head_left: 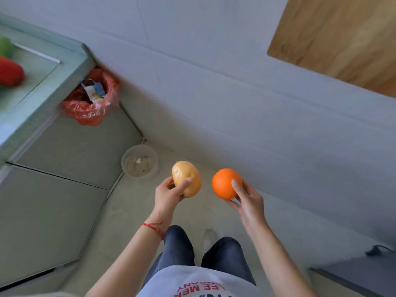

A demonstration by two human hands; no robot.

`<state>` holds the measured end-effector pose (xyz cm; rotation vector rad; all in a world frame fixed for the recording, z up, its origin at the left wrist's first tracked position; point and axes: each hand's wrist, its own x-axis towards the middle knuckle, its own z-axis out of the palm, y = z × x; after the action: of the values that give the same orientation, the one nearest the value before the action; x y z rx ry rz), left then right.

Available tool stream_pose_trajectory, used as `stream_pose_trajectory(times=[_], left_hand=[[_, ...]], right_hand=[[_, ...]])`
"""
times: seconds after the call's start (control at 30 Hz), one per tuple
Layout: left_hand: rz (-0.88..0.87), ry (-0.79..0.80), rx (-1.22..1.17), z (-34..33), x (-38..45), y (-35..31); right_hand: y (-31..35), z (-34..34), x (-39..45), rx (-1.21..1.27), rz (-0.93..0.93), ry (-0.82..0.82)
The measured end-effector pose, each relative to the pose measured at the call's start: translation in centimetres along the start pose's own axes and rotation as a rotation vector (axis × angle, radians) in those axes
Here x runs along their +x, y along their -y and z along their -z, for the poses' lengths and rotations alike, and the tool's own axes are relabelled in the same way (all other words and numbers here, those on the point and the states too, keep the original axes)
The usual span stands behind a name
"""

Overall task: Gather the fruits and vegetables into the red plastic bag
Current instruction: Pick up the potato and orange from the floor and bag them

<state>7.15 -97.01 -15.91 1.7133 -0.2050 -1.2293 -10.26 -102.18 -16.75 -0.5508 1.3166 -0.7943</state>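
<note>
1. The left hand point(169, 195) is closed around a smooth, pale-yellow oval potato point(186, 179), thumb across its front and the other fingers behind it.
2. The right hand point(246, 199) is closed around a round, bright orange fruit point(225, 183), one fingertip on its near face and the rest cupping it from below.
3. Both pieces are held in the air above the floor, side by side but not touching, well apart from the crinkled red plastic bag point(91, 99).
4. The red plastic bag sits tucked between the pale-green cabinet point(49, 133) and the white wall point(214, 71), its mouth open upward with some printed packaging showing inside.
5. Handling, as a judgement: both pieces look firm, light enough for one hand and smooth-skinned, so a wrap around the widest middle seems safest; the potato's long shape favours a hold across its short axis.
6. The bag looks thin and limp; its mouth may fold shut, so lowering the pieces in rather than tossing them seems wiser.
7. A red vegetable point(9, 71) and a green one point(5, 47) lie on the cabinet top, not yet gathered.
8. The floor point(132, 211) is pale and hard; a small round translucent tub point(139, 161) stands in the corner, and a wooden panel point(342, 35) hangs on the wall.
</note>
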Motion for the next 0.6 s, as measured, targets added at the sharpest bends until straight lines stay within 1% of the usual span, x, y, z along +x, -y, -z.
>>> stream_pose_trajectory(times=[0.17, 0.3, 0.47, 0.6], left_hand=[[-0.042, 0.094, 0.093, -2.9, -1.0, -0.9], [-0.069, 0.202, 0.174, -4.9, -1.2, -1.9], [-0.107, 0.382, 0.322, -6.4, -0.6, -3.4], [-0.121, 0.535, 0.439, -6.9, 0.1, -4.7]], right_hand=[[1.4, 3.7, -1.4, 0.095, 0.051, -0.131], [2.0, 5.4, -2.2, 0.209, 0.081, -0.238], [1.8, 5.5, -4.0, 0.337, 0.119, -0.415], [0.2, 4.7, -6.2, 0.428, 0.157, -0.559]])
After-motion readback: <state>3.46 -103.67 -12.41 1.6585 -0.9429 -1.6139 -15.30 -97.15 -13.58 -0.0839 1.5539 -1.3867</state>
